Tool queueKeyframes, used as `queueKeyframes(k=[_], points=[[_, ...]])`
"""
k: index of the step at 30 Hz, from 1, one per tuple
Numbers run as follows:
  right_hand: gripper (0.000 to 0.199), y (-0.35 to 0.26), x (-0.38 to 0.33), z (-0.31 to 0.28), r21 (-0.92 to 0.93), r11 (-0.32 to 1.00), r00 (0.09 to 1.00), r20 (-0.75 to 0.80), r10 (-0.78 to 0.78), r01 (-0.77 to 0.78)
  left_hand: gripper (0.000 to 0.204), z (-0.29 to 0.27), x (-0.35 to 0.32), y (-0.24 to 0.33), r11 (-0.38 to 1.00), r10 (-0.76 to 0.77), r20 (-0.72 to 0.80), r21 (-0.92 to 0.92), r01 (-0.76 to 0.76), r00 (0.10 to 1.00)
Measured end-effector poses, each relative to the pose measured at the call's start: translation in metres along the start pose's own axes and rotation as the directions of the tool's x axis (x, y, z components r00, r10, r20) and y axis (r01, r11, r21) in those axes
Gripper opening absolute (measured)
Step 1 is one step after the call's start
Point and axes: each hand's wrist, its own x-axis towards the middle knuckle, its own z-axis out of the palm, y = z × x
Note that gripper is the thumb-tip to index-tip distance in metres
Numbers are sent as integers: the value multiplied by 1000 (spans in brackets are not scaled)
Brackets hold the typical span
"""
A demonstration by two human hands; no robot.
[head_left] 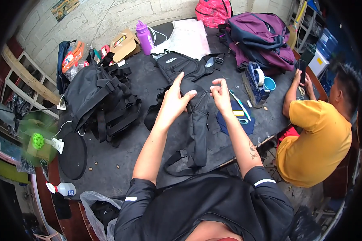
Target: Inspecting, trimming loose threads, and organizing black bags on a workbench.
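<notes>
In the middle of the table lies a black sling bag [198, 138], its long body stretched toward me and a buckled strap at the near end. My left hand [175, 102] is over its left side, fingers stretched and thumb apart; whether the palm presses on the cloth I cannot tell. Just right of the bag, my right hand [221, 96] is raised with its fingers curled in toward the thumb. Anything between those fingertips is too small to make out. Beyond both hands rests another black sling bag [175, 66] with a side-release buckle [219, 60] on its strap.
Black backpacks [94, 94] are piled at left, purple backpacks [265, 36] at far right. Right of my hand are a toothbrush [241, 105] and a clear organizer [251, 86]. A spray bottle [62, 188] and spinning fan [38, 140] are left. A person in yellow [319, 136] sits right, holding a phone.
</notes>
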Motion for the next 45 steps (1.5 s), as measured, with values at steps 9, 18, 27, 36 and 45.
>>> queueKeyframes(k=[9,18,27,36,45], points=[[19,0,-1,-5,200,973,993,27,113,-116,60,-3,-2,6,916,233,101,-357,-184,967],[33,10,-20,-35,621,285,683,669,293,-730,57,-55,29,-57,651,111,155,-757,46,982],[12,-6,-18,12,626,562,834,485,262,-540,27,7,12,-24,586,681,119,503,-635,722],[26,-57,-46,31,466,884,982,183,-49,-43,12,-19,29,2,627,634,47,552,-549,772],[73,-83,-32,47,710,593,889,458,19,-379,11,-11,1,7,731,206,-161,-630,-261,965]])
